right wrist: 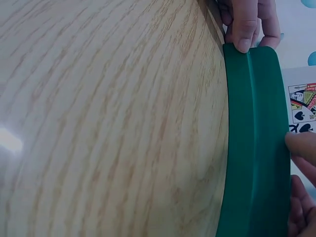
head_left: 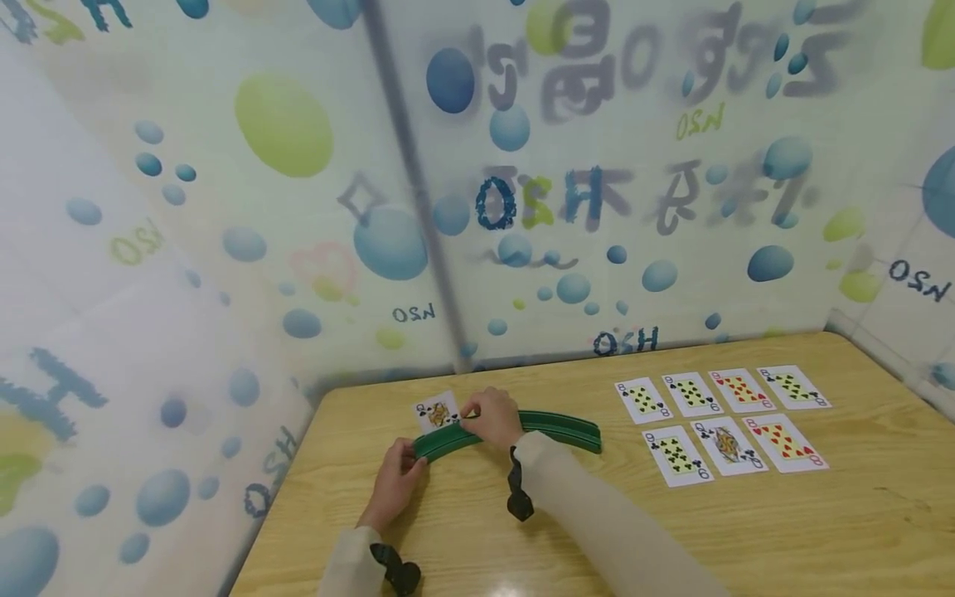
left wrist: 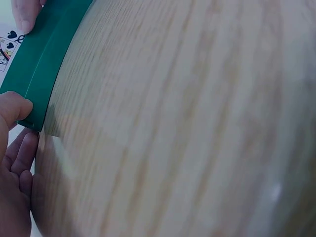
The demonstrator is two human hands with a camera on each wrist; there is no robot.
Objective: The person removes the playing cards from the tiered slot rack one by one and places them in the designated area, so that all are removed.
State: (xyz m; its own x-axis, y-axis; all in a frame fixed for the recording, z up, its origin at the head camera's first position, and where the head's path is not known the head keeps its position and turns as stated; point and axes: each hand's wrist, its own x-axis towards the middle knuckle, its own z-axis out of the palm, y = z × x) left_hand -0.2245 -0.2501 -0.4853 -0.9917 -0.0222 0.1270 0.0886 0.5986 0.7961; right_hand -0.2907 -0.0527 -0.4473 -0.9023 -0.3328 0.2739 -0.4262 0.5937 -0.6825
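Observation:
A green curved card holder (head_left: 563, 429) lies across the left part of the wooden table. My left hand (head_left: 397, 479) pinches its left end, the thumb (left wrist: 15, 108) on the face and the other fingers behind. At the back edge, left of the middle, my right hand (head_left: 494, 420) pinches the lower right corner of a queen of spades (head_left: 438, 412), touching the holder too. Fingers hide that corner, and the holder covers the card's lower edge. Whether the card sits in the slot I cannot tell.
Several face-up cards stand in two rows at the right, among them an eight of hearts (head_left: 785, 444) and a queen of clubs (head_left: 727, 445). A printed wall (head_left: 522, 315) runs along the table's back. Black straps (head_left: 518, 489) circle both wrists.

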